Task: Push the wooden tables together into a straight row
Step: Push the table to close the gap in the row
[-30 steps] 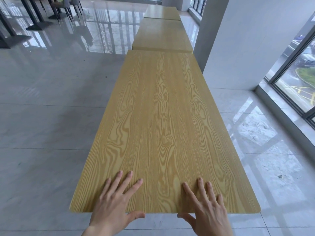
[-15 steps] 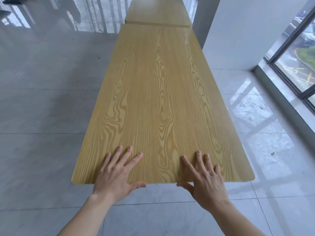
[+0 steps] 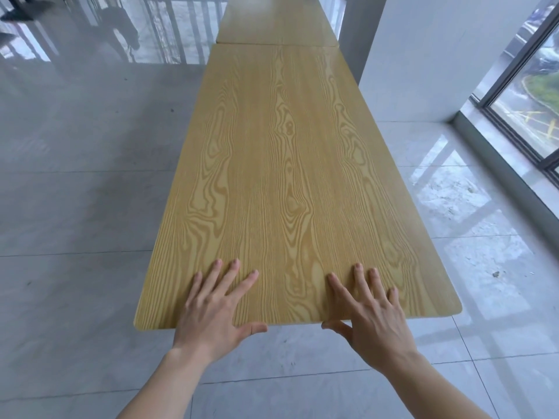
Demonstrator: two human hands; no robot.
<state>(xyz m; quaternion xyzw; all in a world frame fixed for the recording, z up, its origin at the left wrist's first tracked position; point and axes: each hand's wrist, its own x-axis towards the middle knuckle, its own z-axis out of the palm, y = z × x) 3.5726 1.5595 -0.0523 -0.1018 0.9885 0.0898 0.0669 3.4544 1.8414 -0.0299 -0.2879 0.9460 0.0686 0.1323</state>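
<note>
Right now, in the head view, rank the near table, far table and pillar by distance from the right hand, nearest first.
1. near table: directly under the right hand, which presses flat on its near edge.
2. pillar: ahead and off to the right, beside the table's far half.
3. far table: straight ahead, beyond the near table's far end.

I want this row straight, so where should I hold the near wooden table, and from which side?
Hold the near table at its short edge, from your end, left hand and right hand flat either side of centre. The top is long, narrow and in line with the next table, so an endwise push should keep it straight.
</note>
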